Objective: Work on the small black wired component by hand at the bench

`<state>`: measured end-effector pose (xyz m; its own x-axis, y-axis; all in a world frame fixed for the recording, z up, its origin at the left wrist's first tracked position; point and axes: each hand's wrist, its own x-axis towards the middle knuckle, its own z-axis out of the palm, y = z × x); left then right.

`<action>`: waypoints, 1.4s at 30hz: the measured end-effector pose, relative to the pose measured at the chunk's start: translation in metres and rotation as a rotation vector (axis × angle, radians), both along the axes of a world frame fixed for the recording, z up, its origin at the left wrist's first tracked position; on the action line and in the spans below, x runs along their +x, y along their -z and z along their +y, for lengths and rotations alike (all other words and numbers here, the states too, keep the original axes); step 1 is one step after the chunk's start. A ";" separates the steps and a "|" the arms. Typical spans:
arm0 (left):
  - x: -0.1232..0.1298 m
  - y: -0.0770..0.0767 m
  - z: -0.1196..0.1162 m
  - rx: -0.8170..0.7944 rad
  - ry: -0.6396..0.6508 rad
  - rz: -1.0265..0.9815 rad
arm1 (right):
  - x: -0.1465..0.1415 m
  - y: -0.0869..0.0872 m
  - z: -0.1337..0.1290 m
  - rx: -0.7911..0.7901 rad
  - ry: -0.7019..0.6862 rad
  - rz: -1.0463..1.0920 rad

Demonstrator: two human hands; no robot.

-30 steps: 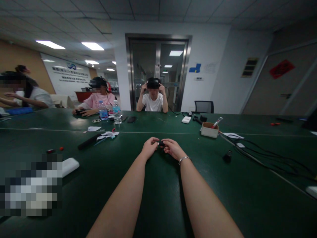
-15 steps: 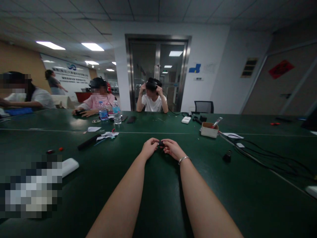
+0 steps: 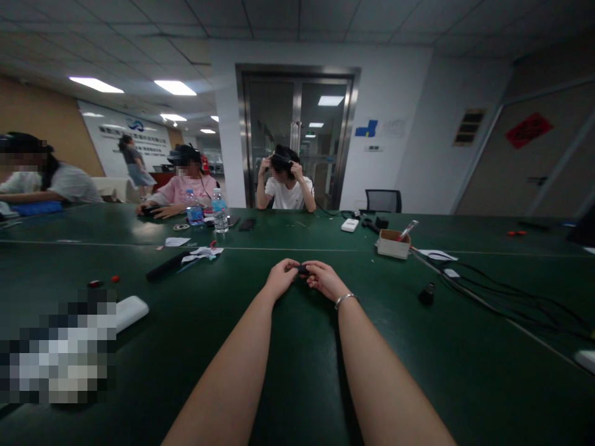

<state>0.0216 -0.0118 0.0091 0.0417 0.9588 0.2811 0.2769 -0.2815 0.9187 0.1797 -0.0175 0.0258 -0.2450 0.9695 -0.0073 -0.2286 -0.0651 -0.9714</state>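
A small black object (image 3: 302, 270) is pinched between my two hands over the middle of the green table (image 3: 302, 371). Its kind is too small to make out, and fingertips cover both its ends. My left hand (image 3: 281, 277) grips its left end with thumb and fingers closed. On the other end, my right hand (image 3: 325, 279) holds it in a pinch, the lower fingers curled. A silver bracelet (image 3: 346, 300) circles my right wrist. Both arms stretch straight out ahead of me.
To the right stand a small box (image 3: 393, 244), a black piece (image 3: 426, 293) and black cables (image 3: 506, 291). Leftward lie a black rod-shaped item (image 3: 166, 266), papers (image 3: 202, 254) and a white object (image 3: 132, 313). Water bottles (image 3: 220, 212) stand farther back, near seated people (image 3: 286, 186).
My hands and the black object stay almost still. In the background, a walking person has moved to the right. The person opposite has shifted their head and headset slightly.
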 end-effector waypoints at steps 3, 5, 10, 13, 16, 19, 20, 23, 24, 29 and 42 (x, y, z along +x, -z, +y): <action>0.001 0.003 0.003 -0.022 0.011 -0.026 | 0.000 0.000 0.000 -0.004 -0.003 0.004; 0.001 0.005 0.006 -0.029 0.017 -0.039 | 0.000 0.001 0.001 -0.007 0.001 0.008; 0.001 0.005 0.005 -0.034 0.016 -0.041 | 0.000 0.001 0.001 -0.001 0.003 0.009; 0.001 0.002 0.001 -0.018 0.014 -0.042 | 0.000 0.002 0.001 0.002 0.003 0.011; 0.001 -0.002 -0.002 0.003 0.011 -0.047 | 0.000 0.002 0.002 0.003 0.006 0.014; 0.001 -0.004 -0.004 0.006 0.000 -0.052 | 0.000 0.002 0.001 0.004 0.004 0.010; 0.001 -0.004 -0.004 0.002 -0.006 -0.057 | 0.000 0.001 0.001 0.003 0.003 0.008; 0.001 -0.004 -0.003 -0.016 -0.003 -0.083 | 0.000 0.000 0.001 -0.001 -0.002 0.006; 0.001 -0.004 -0.003 -0.023 0.004 -0.094 | 0.000 0.000 0.000 -0.001 -0.002 0.006; 0.002 -0.002 -0.002 -0.025 0.040 -0.116 | 0.000 -0.001 -0.001 0.001 0.007 0.010; 0.002 0.002 0.001 -0.002 0.016 -0.075 | 0.000 0.000 0.001 -0.016 0.020 0.008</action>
